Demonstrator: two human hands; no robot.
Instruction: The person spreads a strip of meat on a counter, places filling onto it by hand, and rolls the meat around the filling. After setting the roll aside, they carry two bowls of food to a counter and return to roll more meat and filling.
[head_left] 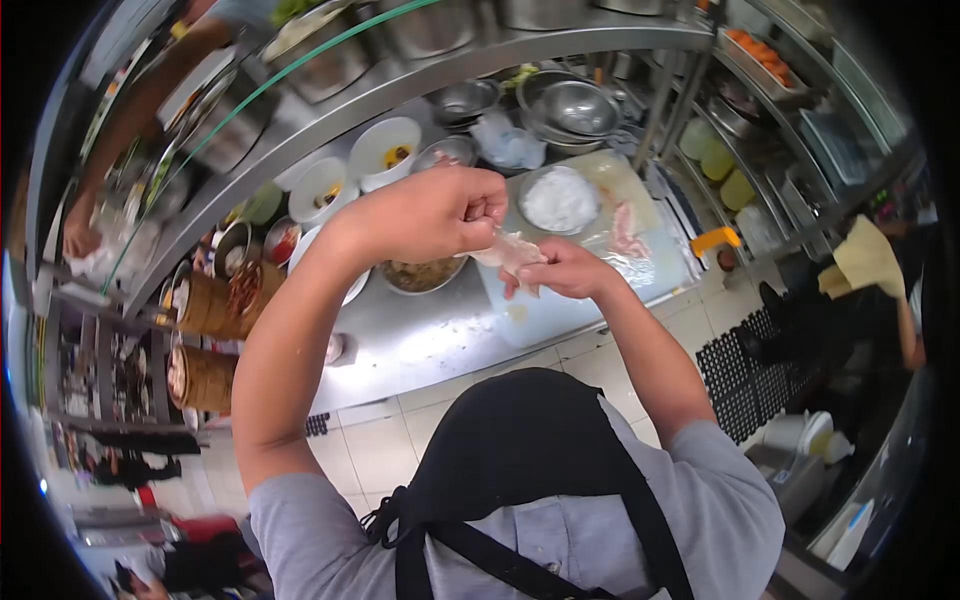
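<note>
A pale pink strip of raw meat [508, 252] is stretched between my two hands over the front of the white cutting board [650, 283]. My left hand [440, 208] is closed, its curled fingers pinching the upper left end. On the lower right end, my right hand [565, 270] grips with thumb and fingers. Just behind the right hand is a bowl of white powder [560, 199]. More pale raw meat [628, 232] lies on clear plastic at the board's right side. Partly hidden under my left wrist is a bowl of brown food [425, 276].
White bowls [385, 150] and steel bowls [580, 108] line the back of the steel counter [400, 345]. Bamboo steamers [207, 376] stand at left. A steel shelf [500, 50] spans above. Another person's arm [130, 130] reaches in at far left; a person in black [840, 320] is at right.
</note>
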